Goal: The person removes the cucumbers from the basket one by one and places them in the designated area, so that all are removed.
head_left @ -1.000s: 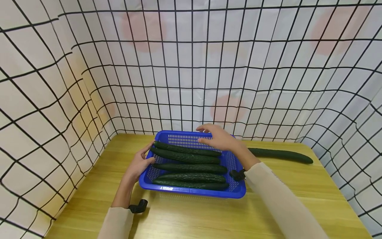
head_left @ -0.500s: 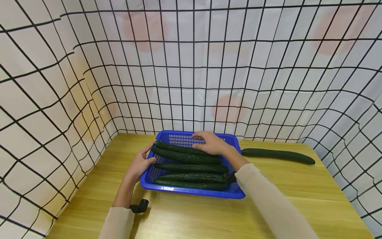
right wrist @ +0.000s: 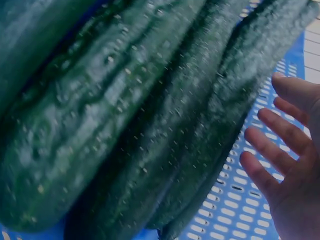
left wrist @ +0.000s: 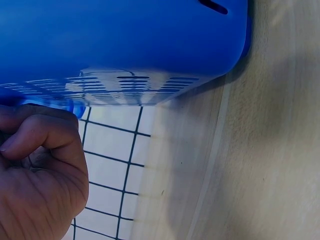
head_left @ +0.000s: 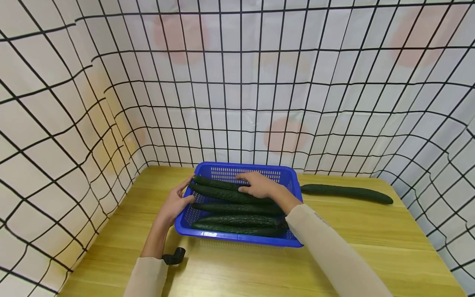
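Note:
In the head view, a blue perforated plastic basket [head_left: 237, 237] stands on the table with several cucumbers [head_left: 233, 208] lying side by side in it. My left hand [head_left: 175, 205] grips the basket's left rim; its curled fingers [left wrist: 47, 131] also show against the basket in the left wrist view. Over the back of the basket, my right hand [head_left: 261, 185] hovers with parted fingers by the farthest cucumber [head_left: 214, 182], covering that cucumber's right end. The right wrist view shows those fingers [right wrist: 280, 127] apart from the cucumbers, beside the basket wall.
One more cucumber [head_left: 349, 193] lies on the wooden table [head_left: 371, 235], just right of the basket. Black wire mesh [head_left: 256, 109] over white sheeting encloses the back and both sides. A black wrist camera [head_left: 174, 256] sits on my left wrist.
My right hand has moved left and down from above the basket's back rim to over the rear cucumbers. The left hand stays on the rim, and the basket and cucumbers have not visibly shifted.

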`<action>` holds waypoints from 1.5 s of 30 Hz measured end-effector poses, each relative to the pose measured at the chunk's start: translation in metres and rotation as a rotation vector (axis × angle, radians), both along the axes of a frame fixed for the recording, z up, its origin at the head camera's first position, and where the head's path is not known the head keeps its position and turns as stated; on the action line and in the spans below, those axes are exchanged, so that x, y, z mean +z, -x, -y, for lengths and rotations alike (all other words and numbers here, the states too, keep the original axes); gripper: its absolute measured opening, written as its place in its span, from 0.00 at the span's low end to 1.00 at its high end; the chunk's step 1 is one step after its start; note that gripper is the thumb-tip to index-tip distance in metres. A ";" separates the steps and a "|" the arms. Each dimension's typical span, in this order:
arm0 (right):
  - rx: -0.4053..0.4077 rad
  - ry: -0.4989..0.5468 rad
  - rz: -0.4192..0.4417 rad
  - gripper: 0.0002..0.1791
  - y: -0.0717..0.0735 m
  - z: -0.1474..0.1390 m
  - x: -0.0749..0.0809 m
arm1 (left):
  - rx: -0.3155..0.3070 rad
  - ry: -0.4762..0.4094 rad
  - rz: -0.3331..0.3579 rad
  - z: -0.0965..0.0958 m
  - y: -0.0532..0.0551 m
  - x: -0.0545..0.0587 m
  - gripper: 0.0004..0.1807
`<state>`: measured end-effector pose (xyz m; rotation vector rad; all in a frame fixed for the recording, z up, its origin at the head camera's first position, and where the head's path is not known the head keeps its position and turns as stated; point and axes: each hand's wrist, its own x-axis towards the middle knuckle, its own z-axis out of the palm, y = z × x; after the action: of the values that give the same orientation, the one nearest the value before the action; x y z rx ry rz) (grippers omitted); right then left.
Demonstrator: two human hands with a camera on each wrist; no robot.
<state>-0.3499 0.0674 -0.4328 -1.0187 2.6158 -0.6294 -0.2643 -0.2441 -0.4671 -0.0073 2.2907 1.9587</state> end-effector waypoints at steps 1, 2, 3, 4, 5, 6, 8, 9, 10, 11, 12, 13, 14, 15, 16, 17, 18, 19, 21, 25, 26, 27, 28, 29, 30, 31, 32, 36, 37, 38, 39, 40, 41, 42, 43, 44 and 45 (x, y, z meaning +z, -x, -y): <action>0.002 -0.020 0.007 0.30 0.000 0.001 -0.001 | -0.002 -0.005 0.001 0.000 0.000 0.000 0.48; 0.004 -0.035 0.016 0.30 -0.001 0.002 -0.002 | -0.003 -0.006 -0.001 0.000 0.000 0.000 0.48; 0.005 -0.046 0.027 0.31 -0.001 0.003 -0.004 | -0.002 -0.008 0.000 0.000 0.000 0.000 0.48; 0.007 -0.057 0.035 0.31 -0.001 0.004 -0.005 | -0.002 -0.009 0.001 0.000 0.000 0.000 0.48; 0.009 -0.065 0.042 0.31 -0.001 0.005 -0.007 | -0.003 -0.008 0.000 0.000 0.000 0.000 0.47; 0.007 -0.070 0.051 0.31 -0.001 0.005 -0.008 | -0.003 -0.006 -0.001 0.000 0.000 0.000 0.47; 0.007 -0.076 0.055 0.31 0.000 0.007 -0.010 | -0.003 -0.003 -0.005 0.000 0.000 0.000 0.47; 0.004 -0.077 0.054 0.32 0.000 0.007 -0.010 | -0.001 -0.004 -0.005 0.000 0.000 0.000 0.47; 0.000 -0.080 0.050 0.32 0.001 0.007 -0.011 | 0.000 -0.005 -0.007 0.000 0.000 0.000 0.47; -0.005 -0.085 0.046 0.33 0.001 0.007 -0.012 | 0.000 -0.005 -0.006 0.000 0.000 0.000 0.47; -0.010 -0.088 0.043 0.33 0.002 0.007 -0.012 | 0.002 -0.005 -0.006 0.000 0.000 0.000 0.47; -0.012 -0.093 0.040 0.34 0.002 0.008 -0.013 | 0.002 -0.005 -0.005 0.000 0.000 0.000 0.47; -0.014 -0.095 0.037 0.34 0.003 0.008 -0.013 | 0.002 -0.004 -0.005 0.000 0.000 0.000 0.47; -0.013 -0.094 0.032 0.34 0.003 0.008 -0.014 | 0.002 0.000 -0.004 0.000 0.000 0.000 0.47; -0.012 -0.095 0.030 0.34 0.003 0.008 -0.015 | 0.000 0.002 -0.005 0.000 0.000 0.000 0.47; -0.009 -0.092 0.027 0.33 0.004 0.008 -0.016 | -0.001 0.006 -0.002 0.000 0.000 0.000 0.47; -0.008 -0.085 0.025 0.32 0.004 0.008 -0.017 | -0.003 0.009 -0.002 0.000 -0.001 0.000 0.47; -0.008 -0.082 0.020 0.31 0.004 0.008 -0.018 | -0.005 0.012 -0.002 0.000 -0.001 0.000 0.47; -0.012 -0.070 0.012 0.29 0.004 0.009 -0.018 | -0.006 0.014 -0.002 0.000 -0.001 0.001 0.47; -0.058 -0.035 0.038 0.29 0.004 0.010 -0.019 | -0.005 0.004 -0.001 -0.001 -0.001 0.001 0.47; -0.070 -0.023 0.050 0.29 0.004 0.011 -0.019 | -0.005 0.000 -0.002 0.000 0.000 0.002 0.47; -0.083 -0.017 0.060 0.29 0.004 0.011 -0.019 | -0.005 -0.004 -0.003 0.000 0.000 0.002 0.47; -0.095 -0.009 0.070 0.30 0.003 0.012 -0.019 | -0.007 -0.004 -0.004 0.000 0.000 0.002 0.47; -0.102 -0.006 0.074 0.31 0.003 0.012 -0.020 | -0.007 -0.004 -0.003 0.000 0.000 0.001 0.47; -0.107 -0.007 0.075 0.31 0.003 0.013 -0.020 | -0.007 -0.005 -0.001 0.000 0.000 0.001 0.47; -0.111 -0.005 0.070 0.32 0.002 0.013 -0.020 | -0.008 -0.007 0.002 0.000 0.000 0.001 0.47; -0.112 -0.004 0.066 0.32 0.001 0.013 -0.020 | -0.010 -0.006 0.003 0.000 0.000 0.001 0.47; -0.108 -0.013 0.041 0.32 -0.001 0.011 -0.017 | -0.007 -0.016 0.008 -0.001 0.000 0.000 0.47; -0.108 -0.011 0.038 0.32 -0.001 0.011 -0.016 | -0.007 -0.020 0.008 -0.002 0.000 -0.001 0.47; -0.108 -0.009 0.039 0.32 -0.002 0.011 -0.015 | -0.006 -0.023 0.007 -0.002 0.000 -0.001 0.46; -0.109 -0.007 0.039 0.32 -0.002 0.010 -0.014 | -0.004 -0.028 0.004 -0.003 0.000 0.000 0.46; -0.111 -0.001 0.044 0.32 -0.002 0.010 -0.013 | -0.002 -0.034 0.002 -0.003 0.000 0.000 0.47; -0.113 0.007 0.051 0.33 -0.002 0.009 -0.011 | 0.000 -0.036 0.001 -0.004 0.000 0.000 0.47; -0.112 0.015 0.058 0.33 -0.002 0.009 -0.011 | 0.001 -0.034 -0.001 -0.004 0.000 0.000 0.47; -0.112 0.024 0.064 0.33 -0.001 0.008 -0.011 | 0.002 -0.036 0.000 -0.004 0.000 0.001 0.47; -0.112 0.033 0.070 0.33 -0.001 0.008 -0.011 | 0.004 -0.033 -0.001 -0.004 -0.001 0.002 0.47; -0.110 0.041 0.073 0.33 -0.001 0.007 -0.011 | 0.005 -0.029 -0.002 -0.004 -0.001 0.003 0.47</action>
<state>-0.3488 0.0600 -0.4434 -0.8510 2.6187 -0.7334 -0.2632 -0.2404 -0.4644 -0.0080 2.2654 1.9952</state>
